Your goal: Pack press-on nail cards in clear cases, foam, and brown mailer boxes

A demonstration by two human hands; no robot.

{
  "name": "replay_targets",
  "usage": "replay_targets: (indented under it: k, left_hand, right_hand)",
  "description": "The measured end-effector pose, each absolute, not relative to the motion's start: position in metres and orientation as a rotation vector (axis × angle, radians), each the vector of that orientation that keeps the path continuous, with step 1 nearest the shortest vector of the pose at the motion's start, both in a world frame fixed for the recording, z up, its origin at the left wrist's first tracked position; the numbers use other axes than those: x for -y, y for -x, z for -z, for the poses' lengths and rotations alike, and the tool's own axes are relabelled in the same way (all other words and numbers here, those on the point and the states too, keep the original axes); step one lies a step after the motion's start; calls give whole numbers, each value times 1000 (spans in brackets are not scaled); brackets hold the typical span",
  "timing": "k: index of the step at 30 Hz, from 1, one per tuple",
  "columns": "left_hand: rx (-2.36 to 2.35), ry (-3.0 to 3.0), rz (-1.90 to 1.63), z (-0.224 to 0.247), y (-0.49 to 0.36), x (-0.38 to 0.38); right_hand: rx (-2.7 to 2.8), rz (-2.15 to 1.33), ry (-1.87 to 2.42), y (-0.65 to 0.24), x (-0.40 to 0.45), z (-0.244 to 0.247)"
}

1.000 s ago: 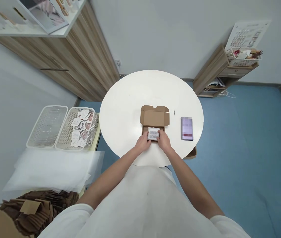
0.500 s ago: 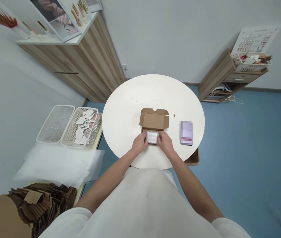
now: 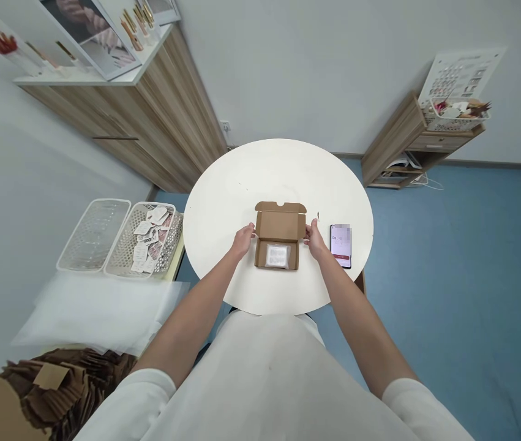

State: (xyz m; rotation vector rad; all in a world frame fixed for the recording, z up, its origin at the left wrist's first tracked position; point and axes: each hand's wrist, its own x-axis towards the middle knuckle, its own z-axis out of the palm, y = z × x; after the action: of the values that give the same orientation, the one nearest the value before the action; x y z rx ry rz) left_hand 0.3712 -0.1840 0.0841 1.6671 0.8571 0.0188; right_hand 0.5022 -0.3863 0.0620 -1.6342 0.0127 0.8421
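Observation:
A small brown cardboard box [image 3: 280, 225] stands with its lid raised on the white round table. Inside its tray lies a clear-wrapped white packet [image 3: 277, 256]. My left hand [image 3: 243, 240] is at the left side flap of the lid, fingers curled in and touching its edge. On the opposite side, my right hand [image 3: 316, 239] has its fingertips bent against the right side flap. A phone [image 3: 341, 246] with a lit screen lies to the right of my right hand.
Left of the table [image 3: 278, 165] stand a white basket [image 3: 117, 245] of small cards and a clear-looking basket [image 3: 70, 245]. White foam sheets [image 3: 90, 309] and a stack of flat cardboard [image 3: 65, 392] lie nearer. Wooden cabinets [image 3: 182, 104] line the wall.
Both hands have let go of the wrapped packet, which now rests in the box. They have moved outward and up to the lid's side flaps. The view has shifted slightly.

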Motion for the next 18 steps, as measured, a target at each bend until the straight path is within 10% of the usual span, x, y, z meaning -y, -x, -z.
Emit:
replay_targets:
  k: [18]
  left_hand:
    - [-527, -1585, 85, -73, -307, 204]
  right_hand:
    - [296, -843, 1601, -434, 431, -62]
